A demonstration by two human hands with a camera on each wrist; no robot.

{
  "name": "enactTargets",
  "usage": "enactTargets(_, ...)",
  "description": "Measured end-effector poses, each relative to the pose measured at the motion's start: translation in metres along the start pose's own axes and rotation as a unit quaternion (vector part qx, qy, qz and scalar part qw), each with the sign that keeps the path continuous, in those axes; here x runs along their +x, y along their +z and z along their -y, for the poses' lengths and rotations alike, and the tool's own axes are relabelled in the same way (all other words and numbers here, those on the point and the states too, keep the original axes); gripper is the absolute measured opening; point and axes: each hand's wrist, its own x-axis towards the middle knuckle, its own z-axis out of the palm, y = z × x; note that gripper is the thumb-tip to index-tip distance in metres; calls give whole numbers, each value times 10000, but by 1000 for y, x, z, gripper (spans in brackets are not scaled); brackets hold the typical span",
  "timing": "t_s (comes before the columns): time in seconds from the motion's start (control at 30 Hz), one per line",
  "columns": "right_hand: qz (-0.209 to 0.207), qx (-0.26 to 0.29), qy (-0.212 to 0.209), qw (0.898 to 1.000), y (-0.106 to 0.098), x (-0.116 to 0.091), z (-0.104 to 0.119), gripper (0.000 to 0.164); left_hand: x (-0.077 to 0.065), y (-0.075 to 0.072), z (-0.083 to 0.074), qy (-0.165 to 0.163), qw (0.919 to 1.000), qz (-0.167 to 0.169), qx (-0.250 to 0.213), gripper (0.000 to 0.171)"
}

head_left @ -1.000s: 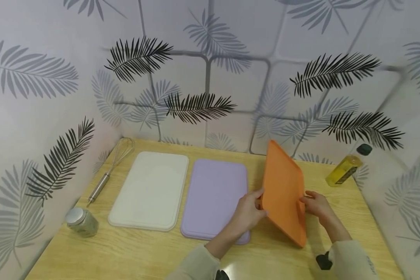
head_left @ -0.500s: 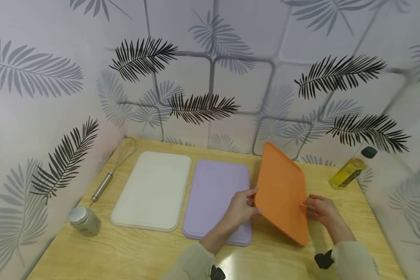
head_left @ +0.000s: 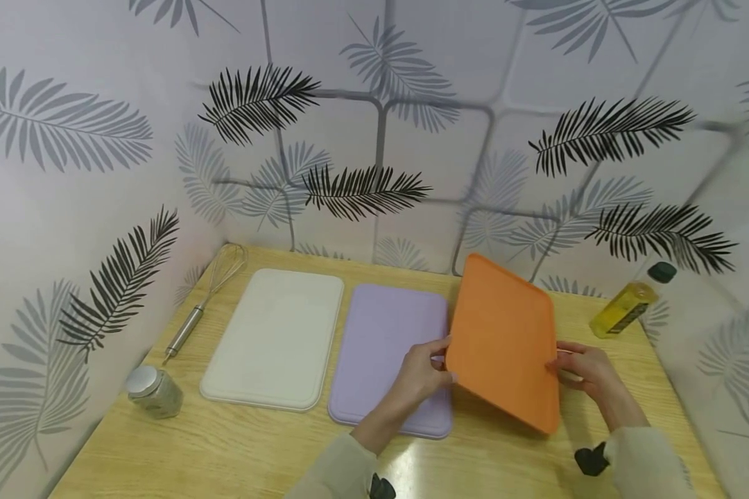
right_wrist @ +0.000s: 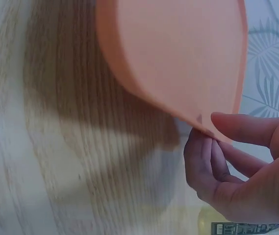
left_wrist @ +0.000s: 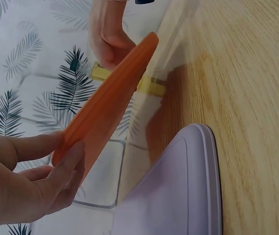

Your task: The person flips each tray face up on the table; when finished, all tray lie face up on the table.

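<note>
An orange cutting board is held tilted above the wooden table, its left side higher than its right. My left hand pinches the board's left edge, thumb on one face and fingers on the other, as the left wrist view shows. On the opposite edge my right hand pinches the board between thumb and fingers, plain in the right wrist view. Beneath my left forearm lies a purple cutting board, flat on the table. Farther left is a white cutting board, also flat.
On the left side of the wooden table lie a whisk and a glass jar with a silvery lid. A bottle of yellow oil stands at the back right. Leaf-patterned walls enclose the back and sides.
The orange board has turned from steeply upright to a flatter tilt, its face now showing wider. My left hand has moved leftward and my right hand slightly rightward, both still gripping the board.
</note>
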Motion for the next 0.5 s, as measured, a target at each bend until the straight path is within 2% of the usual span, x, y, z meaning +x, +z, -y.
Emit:
enactTargets(0.2, 121, -86, -227, 9996, -9, -1, 2, 80, 3, 0, 6, -127, 9999, -91, -29, 68)
enactTargets(0.33, 216, -131, -354, 9991, -13, -4, 6, 76, 2, 5, 9, -362, 9993, -121, 55, 68)
enactTargets(0.5, 183, -368, -369, 9985, -20, -6, 12, 75, 0, 11, 12, -470, 9987, -101, 156, 69)
